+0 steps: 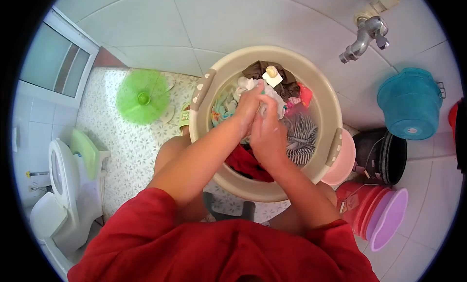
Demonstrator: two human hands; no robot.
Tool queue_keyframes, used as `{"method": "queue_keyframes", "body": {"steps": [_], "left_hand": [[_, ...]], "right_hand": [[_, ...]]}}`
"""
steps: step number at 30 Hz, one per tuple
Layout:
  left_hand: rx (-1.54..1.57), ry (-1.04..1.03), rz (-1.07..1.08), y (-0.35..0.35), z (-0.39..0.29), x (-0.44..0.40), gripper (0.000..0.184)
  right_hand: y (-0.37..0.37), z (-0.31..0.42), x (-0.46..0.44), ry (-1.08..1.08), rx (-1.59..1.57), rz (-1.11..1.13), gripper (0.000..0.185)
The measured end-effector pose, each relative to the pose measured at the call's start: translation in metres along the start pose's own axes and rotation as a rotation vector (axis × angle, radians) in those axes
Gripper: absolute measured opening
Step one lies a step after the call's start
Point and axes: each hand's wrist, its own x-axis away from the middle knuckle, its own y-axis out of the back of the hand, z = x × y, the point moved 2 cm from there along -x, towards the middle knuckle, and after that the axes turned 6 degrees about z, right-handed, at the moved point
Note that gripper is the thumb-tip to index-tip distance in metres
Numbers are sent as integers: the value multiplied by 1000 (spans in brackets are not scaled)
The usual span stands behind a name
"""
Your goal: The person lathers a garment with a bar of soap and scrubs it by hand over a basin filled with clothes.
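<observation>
A large beige tub point(265, 53) in front of me holds wet clothes in water. Over its middle, my left hand point(250, 107) and my right hand point(268, 136) are closed together on a white cloth point(273, 97). Its folds bulge out beyond my fingers. Just past it, a pale soap bar point(272, 71) rests on a small white holder point(273, 79) atop a dark brown garment point(289, 80). Striped fabric point(300, 136) lies right of my right hand. Nearer me is a dark red garment point(245, 164), and a pink-red piece point(305, 95) sits by the right wall.
A chrome tap point(365, 39) juts from the wall at upper right. Below it are a teal bucket point(411, 104), a black bucket point(384, 155), a pink basin point(343, 158) and stacked red and purple containers point(389, 219). A green round cover point(143, 97) and a toilet point(63, 172) are leftward.
</observation>
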Motion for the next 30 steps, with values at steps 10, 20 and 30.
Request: {"method": "queue_keyframes", "body": {"steps": [10,20,30], "left_hand": [[4,48,80,-5,11,-4,28],[95,-72,274,-20,-9,13,31],[399,-202,282,2,-25,5,31]], "right_hand": [[3,-6,-3,190,-22,-201,28],[38,-68,-53,-124,-371,-322,35],[31,-67,-34,-164,-1394,241,23]]}}
